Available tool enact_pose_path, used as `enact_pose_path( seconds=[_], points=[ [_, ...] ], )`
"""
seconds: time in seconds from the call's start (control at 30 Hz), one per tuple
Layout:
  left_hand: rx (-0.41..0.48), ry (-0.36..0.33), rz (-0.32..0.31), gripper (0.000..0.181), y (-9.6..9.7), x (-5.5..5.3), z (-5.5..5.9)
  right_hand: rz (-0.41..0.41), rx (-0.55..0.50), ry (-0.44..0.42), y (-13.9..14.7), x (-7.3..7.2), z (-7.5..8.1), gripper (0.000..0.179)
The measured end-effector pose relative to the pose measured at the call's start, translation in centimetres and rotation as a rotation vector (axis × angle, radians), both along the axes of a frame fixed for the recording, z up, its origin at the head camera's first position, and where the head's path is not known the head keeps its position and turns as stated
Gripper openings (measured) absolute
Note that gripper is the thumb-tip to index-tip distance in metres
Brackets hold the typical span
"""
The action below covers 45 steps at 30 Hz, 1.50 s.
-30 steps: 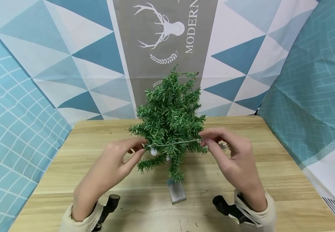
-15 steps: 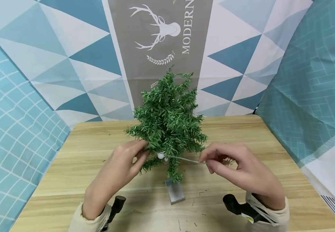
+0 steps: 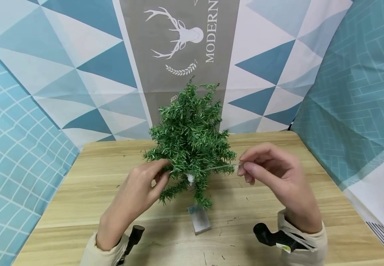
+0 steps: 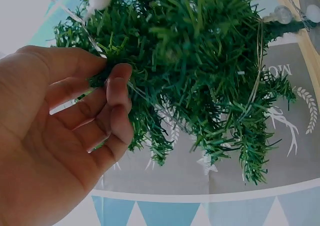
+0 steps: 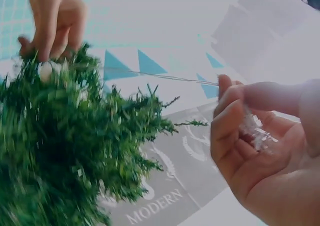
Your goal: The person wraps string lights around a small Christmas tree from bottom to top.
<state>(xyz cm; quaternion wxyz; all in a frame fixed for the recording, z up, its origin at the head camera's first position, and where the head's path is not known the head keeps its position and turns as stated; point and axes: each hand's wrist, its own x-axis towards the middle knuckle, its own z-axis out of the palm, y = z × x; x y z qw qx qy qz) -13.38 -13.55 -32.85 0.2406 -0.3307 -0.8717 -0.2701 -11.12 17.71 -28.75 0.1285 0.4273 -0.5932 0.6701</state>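
Observation:
A small green artificial Christmas tree (image 3: 190, 136) stands mid-table on a grey block base (image 3: 199, 221). At its lower left side, my left hand (image 3: 133, 194) pinches a branch tip between thumb and fingers, with a thin wire running past the fingertips in the left wrist view. My right hand (image 3: 279, 179), off to the tree's right, pinches the string light wire (image 5: 167, 77), drawn taut across the tree's front. A clear bunched bundle (image 5: 257, 136) lies in the right palm, partly hidden by fingers. One white ball bulb (image 3: 190, 178) hangs among the lower branches.
Several bits of green needle litter the wooden table (image 3: 95, 195). A patterned cloth backdrop (image 3: 112, 81) rises directly behind the tree, with blue cloth walls on both sides. More wire and bulbs (image 4: 282, 15) loop around the tree.
My right hand first moved down and right with the wire, then rose again, pulling it straighter. The left hand shifted slightly right and stays at the branch. The white bulb has moved right.

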Motion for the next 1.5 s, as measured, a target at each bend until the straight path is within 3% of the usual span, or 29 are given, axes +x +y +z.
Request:
enact_pose_path(
  seconds=[0.13, 0.33, 0.47, 0.63, 0.77, 0.87, 1.03, 1.2, 1.5],
  points=[
    [-0.038, -0.012, 0.001, 0.024, 0.0, 0.1, 0.0, 0.2, -0.077, 0.022, 0.4, -0.7, -0.4, 0.026],
    [-0.049, -0.025, -0.031, 0.007, 0.2, 0.2, 0.2, 0.428, 0.03, 0.086, 0.3, -0.8, -0.7, 0.026],
    [-0.008, -0.005, -0.013, 0.003, 0.2, 0.1, 0.4, 0.442, -0.023, 0.042, -0.3, -1.0, -0.9, 0.026],
    [-0.022, 0.031, 0.0, 0.01, 0.7, 0.0, 0.4, 0.36, -0.235, -0.043, -0.3, -1.8, -0.8, 0.028],
    [-0.065, 0.08, 0.027, 0.022, 0.9, -0.1, 0.2, 0.192, -0.334, -0.029, 0.1, -2.2, -0.5, 0.024],
    [-0.076, 0.107, 0.048, 0.029, 1.0, -0.2, 0.1, 0.0, -0.343, -0.016, 0.4, -2.5, -0.2, 0.019],
    [-0.069, 0.127, 0.053, 0.037, 1.2, -0.3, 0.0, -0.202, -0.358, -0.043, 1.3, -3.4, 0.1, 0.012],
    [-0.062, 0.13, 0.041, 0.041, 1.1, -0.3, -0.1, -0.561, -0.184, 0.043, 2.5, -4.9, 0.8, 0.012],
    [-0.068, 0.126, 0.074, 0.046, -0.1, 0.1, -0.4, -0.819, 0.127, 0.101, 4.3, -7.4, 2.9, 0.01]
  ],
)
